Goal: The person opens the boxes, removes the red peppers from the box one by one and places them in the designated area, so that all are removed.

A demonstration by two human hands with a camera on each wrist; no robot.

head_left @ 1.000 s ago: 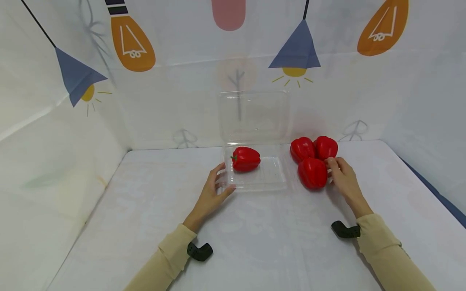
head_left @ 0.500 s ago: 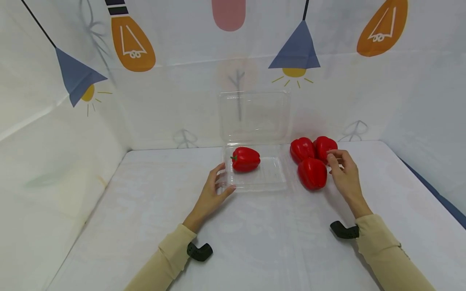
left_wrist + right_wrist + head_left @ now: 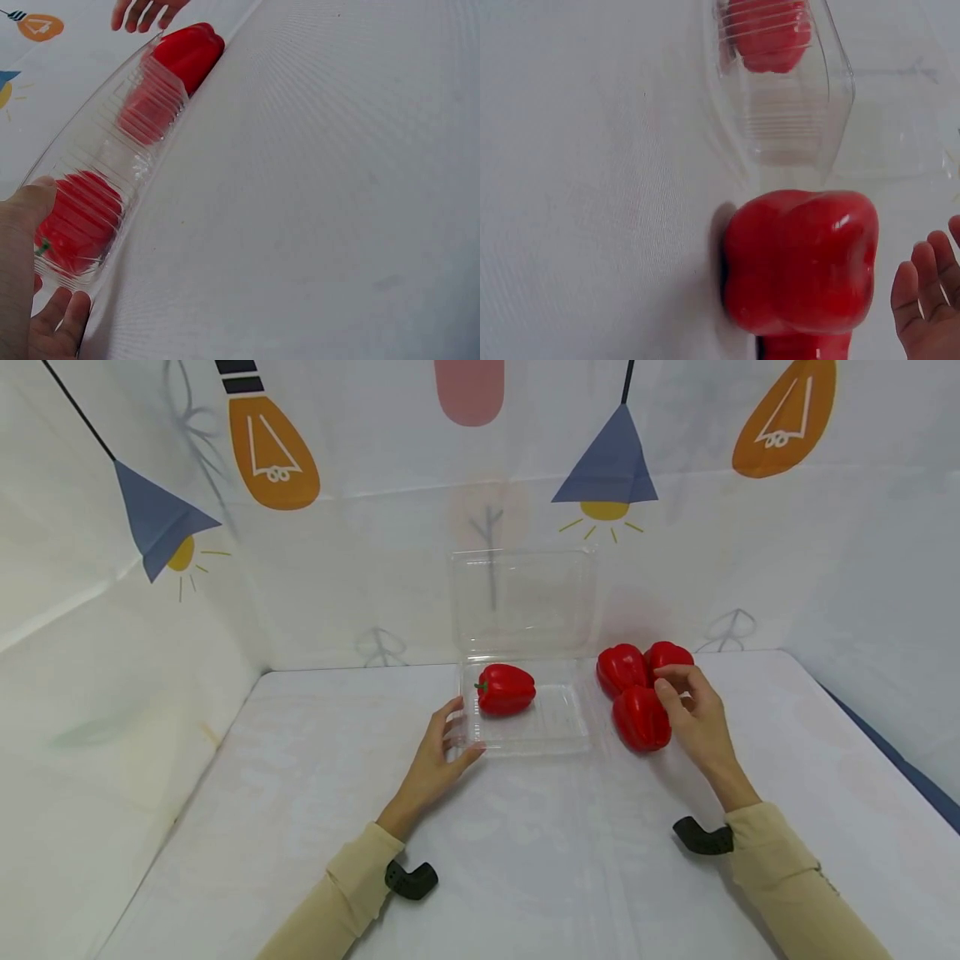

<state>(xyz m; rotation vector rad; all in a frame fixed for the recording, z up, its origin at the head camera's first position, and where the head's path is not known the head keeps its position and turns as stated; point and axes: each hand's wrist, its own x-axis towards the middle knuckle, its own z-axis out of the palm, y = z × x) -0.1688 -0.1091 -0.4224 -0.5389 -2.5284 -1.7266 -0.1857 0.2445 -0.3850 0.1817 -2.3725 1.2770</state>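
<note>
A clear plastic clamshell box [image 3: 558, 706] stands with its lid [image 3: 525, 602] raised at the back. One red bell pepper [image 3: 506, 691] with a green stem lies in its left half. My left hand [image 3: 432, 760] holds the box at its front-left corner; the thumb [image 3: 34, 201] lies on the rim in the left wrist view. To the right of the box sit three more red peppers: a front one [image 3: 641, 720], a back-left one [image 3: 621, 667] and a back-right one [image 3: 670, 654]. My right hand [image 3: 696, 714], fingers loosely bent, hovers over the right side of this group, partly covering the back-right pepper.
White cloth covers the table [image 3: 300, 793]. Behind it hangs a patterned fabric backdrop [image 3: 360, 568], close to the lid and the back peppers. A black curved device [image 3: 411, 881] sits at the left wrist, and a similar device [image 3: 701, 837] at the right.
My right hand has moved from the right side of the front pepper up and leftward over the group. The left hand, box and peppers have stayed in place.
</note>
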